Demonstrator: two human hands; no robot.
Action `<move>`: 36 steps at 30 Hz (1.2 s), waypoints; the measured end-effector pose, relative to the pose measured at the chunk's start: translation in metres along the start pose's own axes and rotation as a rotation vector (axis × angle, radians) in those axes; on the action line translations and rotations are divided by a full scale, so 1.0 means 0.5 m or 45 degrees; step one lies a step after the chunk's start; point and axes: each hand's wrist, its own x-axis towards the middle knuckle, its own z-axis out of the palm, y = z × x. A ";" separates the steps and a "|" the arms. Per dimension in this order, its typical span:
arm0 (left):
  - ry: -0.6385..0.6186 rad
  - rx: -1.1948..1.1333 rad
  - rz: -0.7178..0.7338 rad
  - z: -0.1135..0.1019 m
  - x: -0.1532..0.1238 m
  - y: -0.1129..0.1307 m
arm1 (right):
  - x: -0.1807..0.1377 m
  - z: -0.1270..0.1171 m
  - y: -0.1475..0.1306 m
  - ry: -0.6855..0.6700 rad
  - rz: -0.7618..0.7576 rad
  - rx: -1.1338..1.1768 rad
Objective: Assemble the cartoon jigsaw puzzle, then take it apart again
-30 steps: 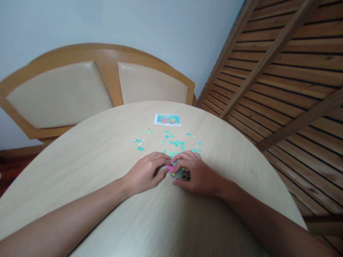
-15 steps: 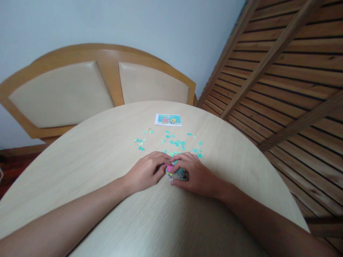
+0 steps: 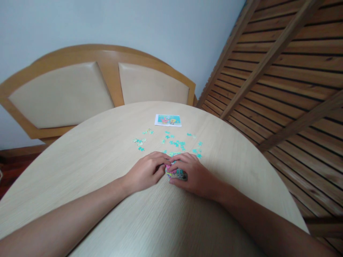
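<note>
My left hand (image 3: 144,172) and my right hand (image 3: 191,173) meet at the middle of a round pale wooden table (image 3: 107,150). Between their fingertips lies a small joined cluster of jigsaw pieces (image 3: 175,174), pink and teal, largely covered by my fingers. Both hands have curled fingers pressed onto this cluster. Loose teal puzzle pieces (image 3: 175,143) lie scattered just beyond the hands. A small printed reference picture (image 3: 168,120) lies flat farther back.
A few more loose pieces (image 3: 139,142) lie to the left of the main scatter. A wooden bench back with cream padded panels (image 3: 61,92) curves behind the table. A slatted wooden wall (image 3: 289,78) runs along the right.
Both hands have shifted slightly left and closer together over the puzzle cluster, which now shows less between the fingers.
</note>
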 end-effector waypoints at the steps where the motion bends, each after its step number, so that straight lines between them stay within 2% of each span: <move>1: -0.001 -0.002 0.001 0.000 0.000 0.000 | 0.000 0.000 -0.001 0.001 -0.009 -0.012; 10: -0.005 -0.049 -0.020 -0.002 0.000 -0.006 | -0.001 0.000 -0.001 0.006 -0.031 -0.041; 19: 0.144 0.021 -0.057 -0.010 0.007 -0.003 | 0.002 -0.001 0.004 -0.031 -0.056 -0.030; 30: 0.227 0.554 -0.349 -0.043 0.012 -0.087 | 0.007 -0.004 0.012 -0.058 -0.111 -0.073; 36: 0.089 0.730 -0.353 -0.046 0.024 -0.108 | 0.011 -0.003 0.019 -0.070 -0.175 -0.079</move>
